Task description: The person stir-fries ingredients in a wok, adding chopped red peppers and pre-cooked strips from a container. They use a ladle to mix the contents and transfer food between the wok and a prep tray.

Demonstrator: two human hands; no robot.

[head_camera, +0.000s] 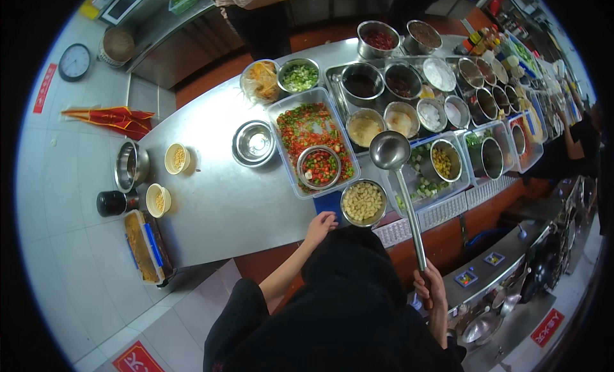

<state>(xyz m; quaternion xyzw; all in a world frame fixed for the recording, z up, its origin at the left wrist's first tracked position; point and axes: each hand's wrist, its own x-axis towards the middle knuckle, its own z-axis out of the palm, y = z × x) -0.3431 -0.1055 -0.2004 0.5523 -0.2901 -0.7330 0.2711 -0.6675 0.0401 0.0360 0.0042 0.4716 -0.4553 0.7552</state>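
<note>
My right hand (430,283) grips the wooden end of a long steel ladle (407,199). The ladle's round bowl (389,150) hangs above the counter, over the gap between two plastic tubs, and looks bare inside. At the counter's front edge, my left hand (322,226) has its fingers loosely bent, with nothing seen in them. It is beside a flat blue object (328,206); contact is unclear. Just right of that hand stands a steel bowl of peeled garlic cloves (363,203). Behind it, a clear tub (314,127) contains chopped red and green chillies and a smaller steel bowl (318,168) of them.
Steel pots of dark sauce (362,81) and white and yellow seasonings (431,114) crowd the back right. Two cream cups of kernels (177,159) stand left on the steel counter (216,209). A person (256,21) stands beyond; woks (542,266) are at right.
</note>
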